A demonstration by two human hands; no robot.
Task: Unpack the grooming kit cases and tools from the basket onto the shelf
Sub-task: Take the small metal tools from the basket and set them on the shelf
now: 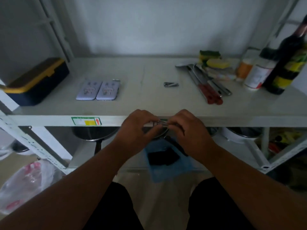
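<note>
Hands (162, 126) together, pinching thin metal tools (162, 123) at shelf (149, 77) edge; risking dropping one through loose grip.

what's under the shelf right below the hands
Below the shelf, a dark round pan hangs left of the hands, and a blue basket holding a black item sits beneath them. The left hand and right hand cover whatever lies directly behind.

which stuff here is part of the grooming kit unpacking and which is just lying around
Job: two grooming cases; nail clipper; small metal tool pinched by left hand and right hand; shelf.
Lying about: toolbox; knives; sponges; bottle.
</note>
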